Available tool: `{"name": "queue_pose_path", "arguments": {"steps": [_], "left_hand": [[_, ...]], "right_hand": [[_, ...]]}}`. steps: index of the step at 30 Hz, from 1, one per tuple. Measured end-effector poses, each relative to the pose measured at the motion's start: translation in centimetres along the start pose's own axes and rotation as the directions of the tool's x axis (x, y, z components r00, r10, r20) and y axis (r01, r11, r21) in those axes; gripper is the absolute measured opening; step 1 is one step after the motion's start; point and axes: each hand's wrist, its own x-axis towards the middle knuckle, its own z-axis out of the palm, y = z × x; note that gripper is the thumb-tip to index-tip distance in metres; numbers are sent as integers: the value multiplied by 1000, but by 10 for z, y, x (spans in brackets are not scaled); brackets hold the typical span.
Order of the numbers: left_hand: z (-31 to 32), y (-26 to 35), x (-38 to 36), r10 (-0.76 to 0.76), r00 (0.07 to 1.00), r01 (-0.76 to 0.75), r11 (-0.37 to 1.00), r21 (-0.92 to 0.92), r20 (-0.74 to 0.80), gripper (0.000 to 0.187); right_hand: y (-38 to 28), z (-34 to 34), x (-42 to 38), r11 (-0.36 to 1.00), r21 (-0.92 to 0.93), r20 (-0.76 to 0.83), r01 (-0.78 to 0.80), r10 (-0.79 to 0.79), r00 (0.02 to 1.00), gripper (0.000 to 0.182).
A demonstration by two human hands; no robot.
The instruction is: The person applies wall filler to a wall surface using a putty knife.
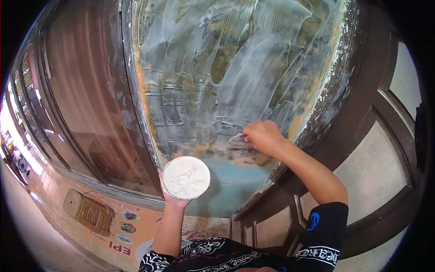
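Right hand fingers curled shut around one small scraper-like tool, mostly hidden, pressed on the smeared glass pane. Left hand cupped under one round dish of white paste, held near the pane's lower edge. Open glass above; dark frame close at right.

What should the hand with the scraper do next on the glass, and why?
Probably sweep the right hand downward: white paste already streaks the big glass pane above it, while the blue patch below looks bare. The left hand holds the round white paste dish nearby.
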Motion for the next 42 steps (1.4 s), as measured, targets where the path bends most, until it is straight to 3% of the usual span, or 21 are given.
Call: {"name": "queue_pose_path", "arguments": {"steps": [3,4,6,7,8,12,14,16,18,20,22,24,25,27,28,30,32,34,36,38,42], "left_hand": [[12,-1,-2,-61,991,65,997,-30,119,88],[12,0,-1,-61,991,65,998,-26,117,88],[8,0,-1,-26,996,25,1000,9,88,88],[8,0,-2,-26,996,26,1000,8,84,88],[8,2,-2,-21,995,21,1000,9,96,88],[10,6,-4,-5,991,2,1000,19,132,88],[4,7,-1,10,997,-11,1000,11,79,88],[-1,8,0,20,1000,-20,1000,14,23,88],[-1,5,4,-33,999,28,992,-126,-38,84],[5,-2,3,-47,998,44,995,-90,-32,85],[10,-6,5,-94,996,94,992,-88,7,84],[6,-6,8,-97,995,100,990,-102,31,84],[8,-6,8,-93,996,93,988,-126,3,84],[20,-8,5,-97,995,100,990,-95,39,84],[21,-7,6,-99,994,102,990,-94,38,84],[20,-5,4,-50,998,52,998,-34,43,83],[22,-2,2,-58,996,61,997,-47,63,82],[18,1,3,-44,999,45,992,-117,13,81],[14,0,6,-11,1000,11,997,-70,0,80],[15,-1,5,-25,998,23,999,-36,-54,79],[11,-1,6,-28,1000,28,999,-19,9,82]], "right_hand": [[23,-14,8,993,-42,-4,-109,109,994,4],[43,-38,11,982,-30,-103,-187,183,978,6],[80,-102,17,917,33,-438,-398,371,819,10],[97,-139,15,878,260,-426,-403,479,768,15],[114,-166,8,889,167,-556,-426,442,704,19],[109,-224,-18,772,101,-679,-628,515,524,28],[72,-195,-22,897,299,-619,-326,442,649,29],[36,-143,-22,846,413,-263,-338,466,845,20],[15,-49,-27,971,158,-110,-177,196,974,12],[4,23,-38,994,76,110,-78,69,991,12],[10,36,-40,999,-42,-33,-13,12,999,11],[36,-6,-21,978,-64,-80,-198,193,978,10],[54,-42,-15,977,58,-173,-206,213,962,7],[90,-105,-13,938,43,-497,-343,318,807,14],[90,-147,-16,875,289,-546,-389,484,684,19],[92,-197,-30,823,309,-622,-476,554,554,21],[86,-198,-39,821,265,-561,-506,558,611,19],[42,-153,-33,851,368,-418,-375,512,750,15],[23,-63,-34,960,193,-219,-205,246,944,13],[11,26,-46,995,34,35,-96,95,995,8],[21,28,-28,989,-44,-108,-139,133,985,5]]}}
